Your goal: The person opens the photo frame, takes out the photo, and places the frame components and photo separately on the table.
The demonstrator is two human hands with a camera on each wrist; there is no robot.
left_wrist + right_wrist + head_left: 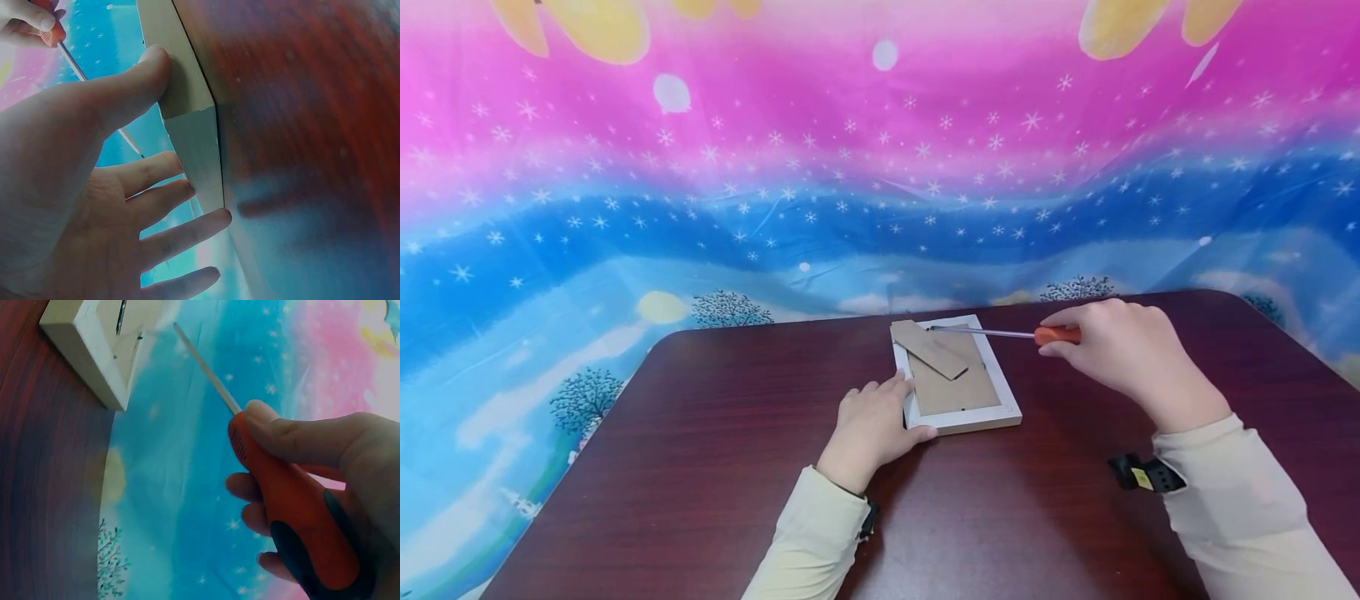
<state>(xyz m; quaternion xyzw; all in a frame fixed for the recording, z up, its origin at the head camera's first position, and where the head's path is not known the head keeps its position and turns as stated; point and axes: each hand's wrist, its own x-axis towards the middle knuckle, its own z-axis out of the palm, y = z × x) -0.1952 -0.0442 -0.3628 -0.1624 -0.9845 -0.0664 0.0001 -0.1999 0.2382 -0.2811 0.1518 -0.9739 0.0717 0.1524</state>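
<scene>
**Bench, frame, screwdriver**

My bench carries the frame, back up. My left hand, fingers straight, touches its left and near edges; my right hand grips the screwdriver, tip over the frame's far side. The stand slants across the back.

The right hand holds a screwdriver, its grip wrapped round the orange-red handle with dark patches — thumb near the shaft, three fingertips showing past the far side. The metal shaft slants toward the upper left, its tip seen against a blue and pink backdrop with white star shapes and a small tree. At upper left, a pale frame shows one corner on the dark reddish-brown surface.
</scene>
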